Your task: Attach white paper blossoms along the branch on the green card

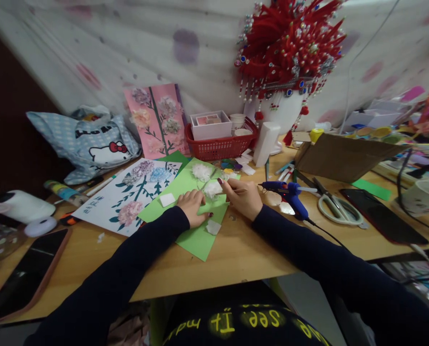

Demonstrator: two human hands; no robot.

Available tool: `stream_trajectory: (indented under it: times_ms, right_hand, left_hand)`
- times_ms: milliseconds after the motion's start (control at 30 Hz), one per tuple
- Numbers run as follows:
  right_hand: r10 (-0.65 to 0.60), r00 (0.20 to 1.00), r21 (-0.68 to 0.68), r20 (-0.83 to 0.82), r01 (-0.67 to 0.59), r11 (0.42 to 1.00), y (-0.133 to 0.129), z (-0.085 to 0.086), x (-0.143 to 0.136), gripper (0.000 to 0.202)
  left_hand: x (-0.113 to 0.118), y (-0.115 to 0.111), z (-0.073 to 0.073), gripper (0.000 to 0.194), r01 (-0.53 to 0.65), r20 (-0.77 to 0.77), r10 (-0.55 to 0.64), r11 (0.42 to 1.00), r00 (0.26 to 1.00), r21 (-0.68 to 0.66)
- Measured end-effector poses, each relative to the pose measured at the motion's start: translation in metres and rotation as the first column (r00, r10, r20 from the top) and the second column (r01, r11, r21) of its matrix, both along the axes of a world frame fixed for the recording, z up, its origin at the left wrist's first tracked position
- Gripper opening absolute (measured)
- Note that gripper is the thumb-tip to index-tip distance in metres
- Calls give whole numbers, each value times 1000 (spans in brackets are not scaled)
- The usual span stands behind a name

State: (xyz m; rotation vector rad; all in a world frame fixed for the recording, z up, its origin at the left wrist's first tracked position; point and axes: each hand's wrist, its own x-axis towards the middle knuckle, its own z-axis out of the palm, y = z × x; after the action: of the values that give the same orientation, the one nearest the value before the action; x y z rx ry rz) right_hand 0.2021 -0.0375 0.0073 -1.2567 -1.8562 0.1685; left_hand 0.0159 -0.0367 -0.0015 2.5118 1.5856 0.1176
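Note:
My left hand (193, 206) lies with fingers spread on a light green sheet of paper (196, 245). My right hand (243, 196) pinches a thin stick (222, 193), its tip at a fluffy white paper flower (212, 189). A second white flower (202, 171) sits farther up the sheet. One small white paper piece (167, 200) is left of my left hand, and another piece (213, 227) lies below its thumb. Just right of my right hand, a blue hot glue gun (289, 196) rests on the table with its nozzle towards the hand.
Left are a white sheet with paper flowers (115, 204) and a phone (27, 274). Behind stand a pink flower picture (158, 122), a red basket (217, 150) and a red beaded headdress (289, 53). Scissors (331, 202) and another phone (383, 216) lie at right.

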Motion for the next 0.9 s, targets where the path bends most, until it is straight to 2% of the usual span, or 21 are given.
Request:
stream_trajectory:
  times_ms: [233,367,433,500,567,667,733,800,900]
  right_hand:
    - [-3,976,-105,-219,-21,994,-1,2,2,56]
    - [-15,933,-85,-360,-17,996,-3,5,7,58]
    - [-11,916,-40,-402,-6,999,-7,8,12,58]
    - [21,917,22,-398,-13,1000,-14,12,18,60]
    - [73,926,74,-371,-49,996,-21,13,24,62]
    - [143,932,100,-334,-116,988,-26,12,28,62]
    - [184,928,84,-323,-166,983,-26,10,26,55]
    - [214,918,40,-335,-213,976,-22,7,22,42]
    - [255,875,-49,-411,-301,952,-18,3,16,35]
  left_hand:
    - [0,-2,0,34,-2,19,2,1000,1000,-8]
    - [-3,5,-2,33,5,54,-4,1000,999,-9]
    - [-7,11,-2,26,15,135,-7,998,991,-58]
    - [-13,15,0,26,52,256,-13,988,967,-146]
    - [-17,15,4,37,117,333,-39,969,942,-219]
    - [-17,7,11,41,183,310,-110,959,944,-218]
    - [-14,0,13,34,227,286,-165,953,944,-200]
    - [-11,-3,13,25,281,326,-201,934,924,-220]
    - [-10,0,11,19,280,487,-109,914,866,-294]
